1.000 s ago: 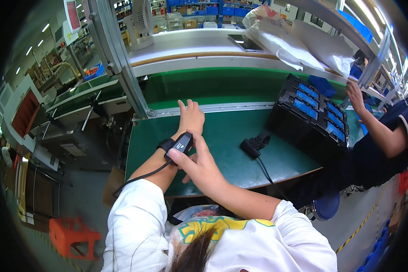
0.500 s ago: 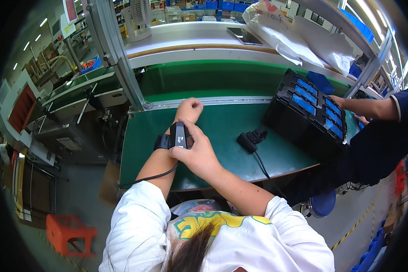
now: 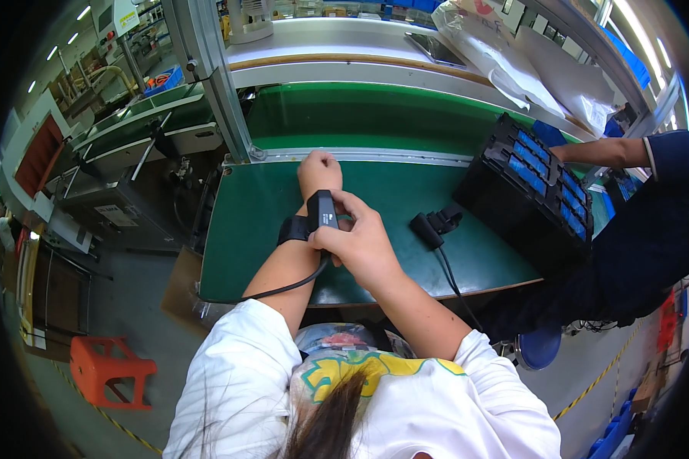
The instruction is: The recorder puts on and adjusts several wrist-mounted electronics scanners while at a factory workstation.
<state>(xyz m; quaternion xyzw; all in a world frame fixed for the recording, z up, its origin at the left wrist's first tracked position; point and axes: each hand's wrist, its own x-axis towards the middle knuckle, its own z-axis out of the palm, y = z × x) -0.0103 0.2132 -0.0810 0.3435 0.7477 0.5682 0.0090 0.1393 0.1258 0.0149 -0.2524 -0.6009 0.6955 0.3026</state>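
The right hand [image 3: 360, 241] is grasping the black device [image 3: 322, 210] strapped above the left wrist; the left hand [image 3: 319, 170], beyond that grip, is clenched empty on the worktop [image 3: 245, 229].

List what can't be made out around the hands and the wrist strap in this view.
- Head view: the right hand covers the strap's fastening and part of the black device.
- The left hand is a fist; its palm is hidden.
- The cable's far end drops behind the table edge.

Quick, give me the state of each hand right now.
Left hand: closed in a fist on the green table, holding nothing visible.
Right hand: gripping the black wrist strap device on the left wrist.
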